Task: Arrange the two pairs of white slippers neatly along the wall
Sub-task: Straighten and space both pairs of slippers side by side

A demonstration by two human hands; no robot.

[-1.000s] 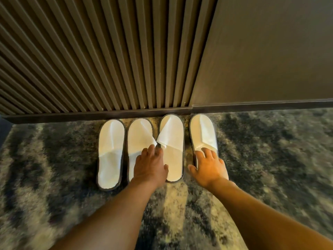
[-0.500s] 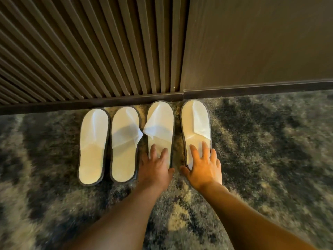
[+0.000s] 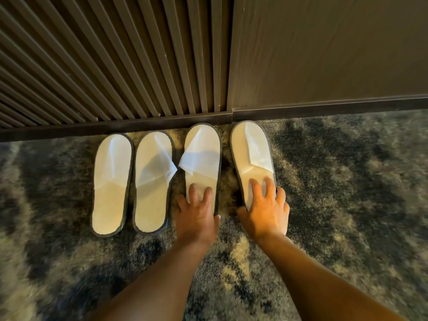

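Four white slippers with dark rims lie side by side on the carpet, toes toward the wall. The far-left slipper (image 3: 111,181) and the second slipper (image 3: 150,186) sit close together, untouched. My left hand (image 3: 196,216) lies over the heel of the third slipper (image 3: 203,149), fingers spread on its insole and thumb at its right edge. My right hand (image 3: 266,209) covers the heel of the fourth slipper (image 3: 250,147), thumb at its left edge. The fourth slipper leans slightly, toe to the left. The uppers of the second and third slippers stick out sideways and nearly touch.
A dark slatted wall panel (image 3: 115,66) stands behind the left slippers, and a plain dark panel (image 3: 324,54) is to the right. A dark skirting board (image 3: 324,108) runs along the floor. Mottled grey and beige carpet (image 3: 347,205) spreads all around.
My left hand has shifted from between the second and third slippers onto the third one's heel. My right hand stays on the fourth slipper's heel. The right pair sits a little apart from the left pair.
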